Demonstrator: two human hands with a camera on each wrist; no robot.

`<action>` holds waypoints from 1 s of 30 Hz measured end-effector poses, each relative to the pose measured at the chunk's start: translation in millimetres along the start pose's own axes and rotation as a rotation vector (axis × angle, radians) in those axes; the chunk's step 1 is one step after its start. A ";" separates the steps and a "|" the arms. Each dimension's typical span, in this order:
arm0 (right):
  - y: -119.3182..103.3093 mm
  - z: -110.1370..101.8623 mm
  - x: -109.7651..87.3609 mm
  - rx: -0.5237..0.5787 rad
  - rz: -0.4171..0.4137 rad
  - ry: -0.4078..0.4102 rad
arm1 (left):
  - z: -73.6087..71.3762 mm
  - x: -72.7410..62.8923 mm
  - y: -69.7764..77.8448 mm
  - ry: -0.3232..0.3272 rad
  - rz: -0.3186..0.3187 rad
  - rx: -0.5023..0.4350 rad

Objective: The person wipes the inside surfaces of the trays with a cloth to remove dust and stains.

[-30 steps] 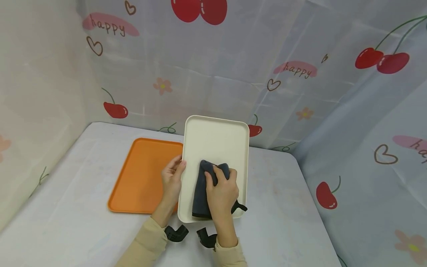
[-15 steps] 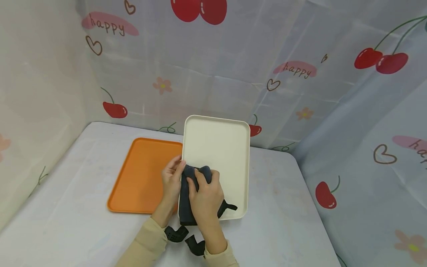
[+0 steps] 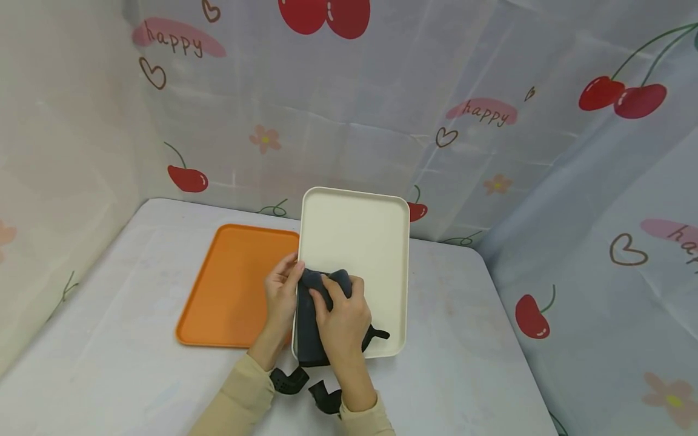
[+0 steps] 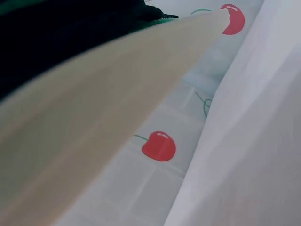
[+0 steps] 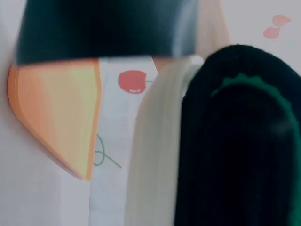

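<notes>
In the head view my left hand (image 3: 280, 297) holds a cream rectangular tray (image 3: 354, 233) by its left edge, thumb over the rim. The tray is raised and tilted, its inner face toward me. My right hand (image 3: 345, 321) grips a folded dark grey cloth (image 3: 311, 333) against the tray's lower left part, and the cloth's black loop hangs out to the right. Part of the cloth is hidden by the hand. Close up, the left wrist view has the tray's side (image 4: 117, 80) with the dark cloth (image 4: 70, 37) above it. The right wrist view shows the cloth (image 5: 235, 150) beside the tray's rim (image 5: 153, 146).
An orange tray (image 3: 240, 284) lies flat on the white-covered table (image 3: 463, 339), partly behind the cream tray. Black wrist-worn pieces (image 3: 290, 381) show near both sleeves. A curtain (image 3: 349, 145) printed with cherries encloses the table.
My right hand has slid the cloth leftward across the cream tray to its left edge, then shifted slightly back right. The left hand and the tray stay nearly still.
</notes>
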State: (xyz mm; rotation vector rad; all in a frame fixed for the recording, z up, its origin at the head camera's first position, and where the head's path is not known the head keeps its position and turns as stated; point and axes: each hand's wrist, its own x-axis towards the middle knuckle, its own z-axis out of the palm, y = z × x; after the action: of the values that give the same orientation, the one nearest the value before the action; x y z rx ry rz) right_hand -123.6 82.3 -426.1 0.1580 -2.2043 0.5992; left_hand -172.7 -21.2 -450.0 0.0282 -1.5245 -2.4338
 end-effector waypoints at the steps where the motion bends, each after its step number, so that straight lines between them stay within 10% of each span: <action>1: 0.8 -0.6 0.2 0.002 0.003 -0.004 | 0.1 -0.1 0.2 -0.003 -0.005 -0.009; 30: 67.9 -35.3 13.7 -0.200 0.275 0.037 | -2.9 5.3 1.2 0.021 0.002 -0.097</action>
State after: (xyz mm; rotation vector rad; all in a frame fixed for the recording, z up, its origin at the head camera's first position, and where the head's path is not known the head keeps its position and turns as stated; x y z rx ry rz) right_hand -128.9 159.8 -421.3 -0.2619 -2.2506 0.5203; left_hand -177.1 -25.5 -449.5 0.0326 -1.3955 -2.4947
